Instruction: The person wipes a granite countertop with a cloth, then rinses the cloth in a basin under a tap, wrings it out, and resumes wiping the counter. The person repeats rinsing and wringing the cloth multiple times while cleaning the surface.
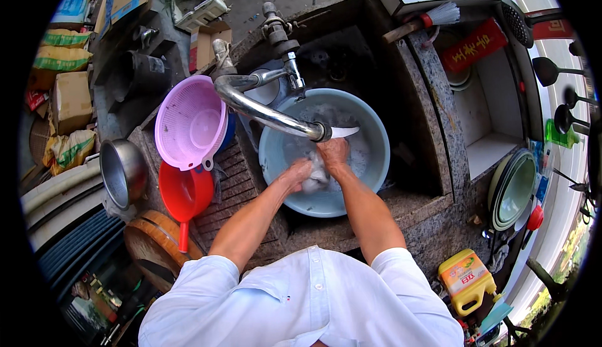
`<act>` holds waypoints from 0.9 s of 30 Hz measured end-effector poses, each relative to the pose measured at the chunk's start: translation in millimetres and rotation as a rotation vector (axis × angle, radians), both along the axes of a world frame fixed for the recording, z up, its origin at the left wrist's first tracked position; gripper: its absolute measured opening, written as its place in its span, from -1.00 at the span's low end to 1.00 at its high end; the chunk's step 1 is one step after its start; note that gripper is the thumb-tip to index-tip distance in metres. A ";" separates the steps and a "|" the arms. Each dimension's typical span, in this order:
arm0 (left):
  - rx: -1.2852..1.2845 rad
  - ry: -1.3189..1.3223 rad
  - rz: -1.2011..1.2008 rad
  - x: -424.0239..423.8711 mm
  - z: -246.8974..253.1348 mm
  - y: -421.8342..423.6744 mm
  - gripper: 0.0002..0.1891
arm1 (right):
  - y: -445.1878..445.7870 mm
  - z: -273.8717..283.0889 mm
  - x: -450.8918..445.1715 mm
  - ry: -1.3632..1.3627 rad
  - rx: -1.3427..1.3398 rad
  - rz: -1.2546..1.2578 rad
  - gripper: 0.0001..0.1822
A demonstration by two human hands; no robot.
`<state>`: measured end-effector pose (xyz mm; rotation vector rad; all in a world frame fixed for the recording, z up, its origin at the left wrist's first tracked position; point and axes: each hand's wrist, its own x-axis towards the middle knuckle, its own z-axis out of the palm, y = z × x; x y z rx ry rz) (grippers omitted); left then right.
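A pale blue plastic basin (324,210) sits in the stone sink, with sudsy water in it. Inside the basin both hands grip a wet, whitish cloth (316,180), bunched up between them. My left hand (300,173) is at the cloth's left side, fingers partly hidden. My right hand (335,153) is closed on its upper right part, just below the tap spout. The curved metal tap (273,116) reaches over the basin, and a white stream of water (344,132) comes from its mouth.
Left of the basin, a pink colander (190,121) and a red ladle (184,191) lie on the ribbed stone ledge (230,191). A steel bowl (123,174) and a round wooden board (155,248) are farther left. At right are stacked bowls (515,191) and a yellow jug (468,278).
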<state>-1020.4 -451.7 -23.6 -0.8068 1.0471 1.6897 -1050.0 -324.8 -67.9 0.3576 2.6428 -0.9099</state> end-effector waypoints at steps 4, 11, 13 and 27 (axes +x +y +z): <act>-0.196 0.054 0.137 24.1 -5.6 8.6 -0.61 | 38.3 -6.4 -17.7 0.017 0.020 0.020 -0.58; -0.808 0.249 0.023 49.8 -36.4 13.5 -0.31 | 29.9 10.5 28.0 -0.057 0.306 0.246 -0.27; -0.315 0.026 0.282 31.9 -25.5 14.3 -0.34 | 1.0 0.1 48.7 -0.024 0.124 -0.003 -0.40; 0.575 -0.088 0.436 17.9 -66.4 -27.4 -0.65 | -43.6 54.6 37.1 0.409 -0.102 0.091 -0.72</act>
